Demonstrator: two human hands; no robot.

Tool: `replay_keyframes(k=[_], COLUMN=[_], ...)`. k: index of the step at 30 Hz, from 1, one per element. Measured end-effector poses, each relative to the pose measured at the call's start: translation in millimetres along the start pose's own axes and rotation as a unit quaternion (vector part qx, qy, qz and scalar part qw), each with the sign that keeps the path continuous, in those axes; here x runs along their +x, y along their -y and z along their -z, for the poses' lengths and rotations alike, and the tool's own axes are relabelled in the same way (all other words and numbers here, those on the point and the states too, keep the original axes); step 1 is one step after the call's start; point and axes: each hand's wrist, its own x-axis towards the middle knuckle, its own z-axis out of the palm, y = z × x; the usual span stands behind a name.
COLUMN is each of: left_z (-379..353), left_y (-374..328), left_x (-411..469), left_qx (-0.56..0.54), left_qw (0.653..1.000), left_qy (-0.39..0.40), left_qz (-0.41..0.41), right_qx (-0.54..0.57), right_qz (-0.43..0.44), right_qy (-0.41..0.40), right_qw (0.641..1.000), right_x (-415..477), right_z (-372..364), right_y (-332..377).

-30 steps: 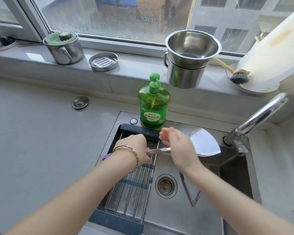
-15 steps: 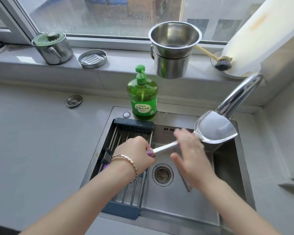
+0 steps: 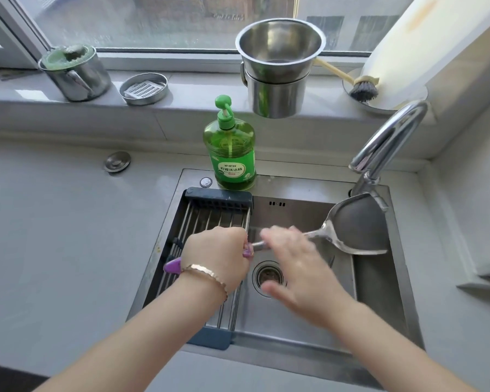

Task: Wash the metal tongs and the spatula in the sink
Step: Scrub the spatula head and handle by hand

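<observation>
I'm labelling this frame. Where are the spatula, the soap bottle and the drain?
spatula [image 3: 357, 224], head view, on the blade's dark face.
soap bottle [image 3: 230, 154], head view, on the green body.
drain [image 3: 268, 275], head view, on the strainer.

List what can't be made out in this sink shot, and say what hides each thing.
- Metal tongs: none visible in the head view; the right hand and forearm cover much of the sink floor.
- Right hand's fingers: motion-blurred, so contact with the spatula shaft is unclear.
- Spatula's purple handle: mostly inside the left hand.
- Water flow from the faucet: cannot tell.
</observation>
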Motion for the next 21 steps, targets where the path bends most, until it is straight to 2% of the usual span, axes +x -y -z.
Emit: replay_keyframes(k=[2,3,6,8,9,11,12,13,15,16,17,18,20,21], left_z=[4,5,6,2,2,1,1,0,-4,-4,-3,-4,-3,-5], left_y=[-4,-6,-12,-12,-11,-7,-8,-8,-9,-9,-8,-6,-4,-3], left_x=[-6,-8,-10,-13,-15,-16,-16,-16,-16,-16,-16,-15,-11,-9], left_qx=[0.058,0.095,0.108,0.107,0.105,0.108,0.107,0.104,0.081,0.066,0.048,0.031,-0.028,-0.071], left_qw=[0.996,0.990,0.988,0.987,0.987,0.985,0.984,0.985,0.987,0.989,0.992,0.994,0.999,0.996], left_qy=[-0.060,-0.087,-0.098,-0.104,-0.108,-0.124,-0.130,-0.129,-0.124,-0.116,-0.104,-0.100,-0.013,0.028], left_qz=[-0.037,-0.052,-0.055,-0.052,-0.053,-0.052,-0.052,-0.054,-0.059,-0.059,-0.051,-0.033,0.030,0.049], right_qx=[0.031,0.036,0.036,0.030,0.033,0.057,0.061,0.066,0.047,0.036,0.024,0.027,0.036,0.035], right_qz=[-0.107,-0.126,-0.026,0.013,-0.007,-0.102,-0.107,-0.075,0.018,0.037,0.025,-0.025,-0.121,-0.111], right_qy=[-0.047,-0.056,-0.015,-0.022,-0.036,-0.060,-0.063,-0.053,-0.015,-0.014,-0.032,-0.053,-0.079,-0.073], right_qw=[0.993,0.990,0.999,0.999,0.999,0.991,0.990,0.994,0.999,0.999,0.999,0.998,0.989,0.991], right_x=[-1,-1,-4,-6,-5,-7,-7,-7,-9,-9,-8,-8,-10,-9], right_z=[6,7,-5,-9,-8,-2,-1,-2,-12,-13,-11,-8,-2,-2], right_y=[-18,-17,18,21,13,-5,-3,5,19,18,10,-2,-15,-10])
